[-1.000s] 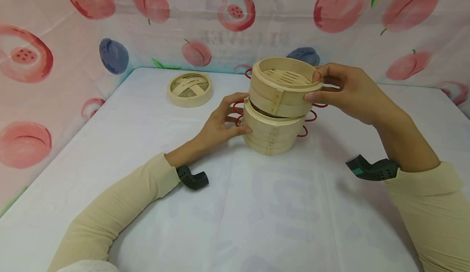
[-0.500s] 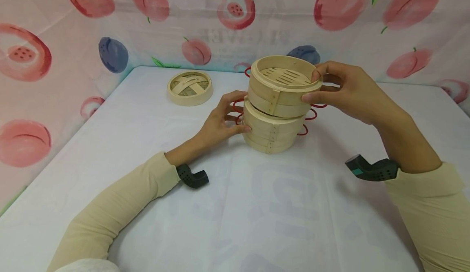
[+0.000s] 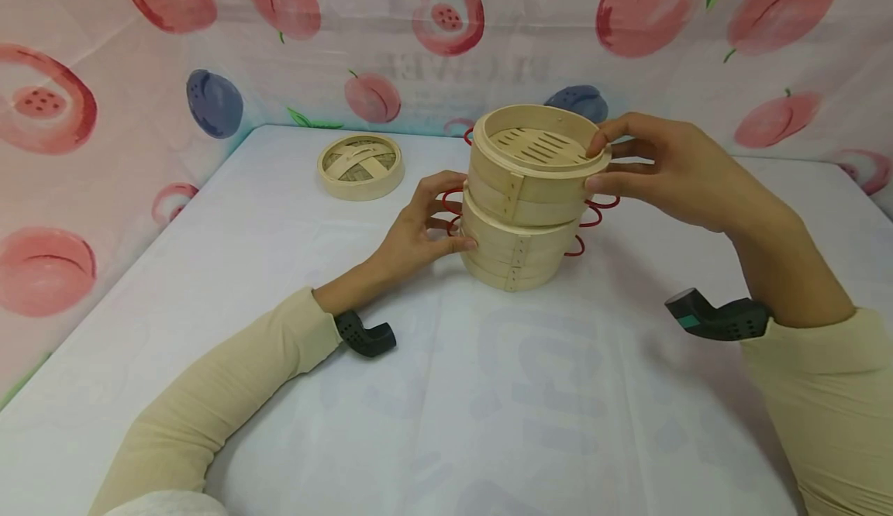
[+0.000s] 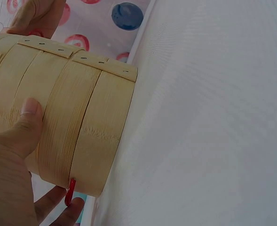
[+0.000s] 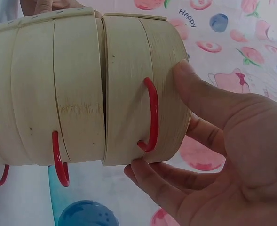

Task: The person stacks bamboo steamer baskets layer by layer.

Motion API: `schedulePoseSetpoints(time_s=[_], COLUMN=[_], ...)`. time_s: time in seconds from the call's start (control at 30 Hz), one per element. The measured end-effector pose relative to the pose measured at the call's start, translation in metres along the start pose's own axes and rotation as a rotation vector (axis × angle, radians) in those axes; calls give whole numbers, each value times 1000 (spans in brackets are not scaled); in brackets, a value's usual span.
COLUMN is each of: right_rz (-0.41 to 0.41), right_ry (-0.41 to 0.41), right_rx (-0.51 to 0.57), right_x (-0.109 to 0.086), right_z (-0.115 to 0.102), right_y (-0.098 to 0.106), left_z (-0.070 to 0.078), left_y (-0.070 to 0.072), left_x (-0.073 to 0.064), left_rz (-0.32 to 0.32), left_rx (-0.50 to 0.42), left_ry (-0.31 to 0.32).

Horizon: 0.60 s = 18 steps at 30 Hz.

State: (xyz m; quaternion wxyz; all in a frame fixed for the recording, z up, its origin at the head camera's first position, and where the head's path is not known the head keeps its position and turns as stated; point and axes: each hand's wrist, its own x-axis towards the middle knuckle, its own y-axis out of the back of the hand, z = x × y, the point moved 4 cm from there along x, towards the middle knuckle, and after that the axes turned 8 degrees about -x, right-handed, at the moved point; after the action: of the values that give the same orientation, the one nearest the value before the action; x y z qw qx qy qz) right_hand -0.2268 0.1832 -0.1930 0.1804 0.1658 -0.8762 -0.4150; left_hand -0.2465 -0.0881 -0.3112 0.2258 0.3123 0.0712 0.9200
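Note:
A round bamboo steamer basket [image 3: 547, 190] with a slatted floor sits on top of a lower bamboo steamer stack [image 3: 498, 249], which has red handles at two levels. My right hand [image 3: 673, 163] holds the upper basket at its right rim, with a finger over the inner edge and the thumb outside. In the right wrist view its fingertips lie by the red handle [image 5: 153, 115], and a thin dark slit shows between upper and lower parts. My left hand [image 3: 422, 229] grips the lower stack from the left, thumb in front and fingers behind, partly hidden.
A round woven bamboo steamer lid [image 3: 360, 167] lies at the back left of the white-covered table [image 3: 335, 438]. A fruit-printed cloth [image 3: 391, 28] hangs behind and along the left side. Dark wrist cameras are strapped at both sleeves.
The upper basket has shifted slightly left and settled lower, and the gap above the lower stack has narrowed. My right hand has slid a little to the right on the rim. My left hand stays put.

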Motion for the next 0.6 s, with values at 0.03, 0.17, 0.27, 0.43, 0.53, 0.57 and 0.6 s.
schedulePoseSetpoints(time_s=[0.03, 0.17, 0.27, 0.43, 0.53, 0.57, 0.6], right_rz=[2, 16, 23, 28, 33, 35, 37], right_ry=[10, 26, 21, 13, 31, 36, 42], right_rx=[2, -8, -18, -30, -34, -33, -30], right_x=[0, 0, 0, 0, 0, 0, 1], right_z=[0, 0, 0, -1, -2, -2, -2], right_y=[0, 0, 0, 0, 0, -1, -1], left_z=[0, 0, 0, 1, 1, 1, 1], left_y=[0, 0, 0, 0, 0, 0, 0], left_x=[0, 0, 0, 0, 0, 0, 0], left_rz=[2, 3, 3, 4, 6, 7, 9], left_rx=[-1, -8, -4, 5, 11, 10, 7], left_ry=[2, 3, 1, 2, 2, 2, 2])
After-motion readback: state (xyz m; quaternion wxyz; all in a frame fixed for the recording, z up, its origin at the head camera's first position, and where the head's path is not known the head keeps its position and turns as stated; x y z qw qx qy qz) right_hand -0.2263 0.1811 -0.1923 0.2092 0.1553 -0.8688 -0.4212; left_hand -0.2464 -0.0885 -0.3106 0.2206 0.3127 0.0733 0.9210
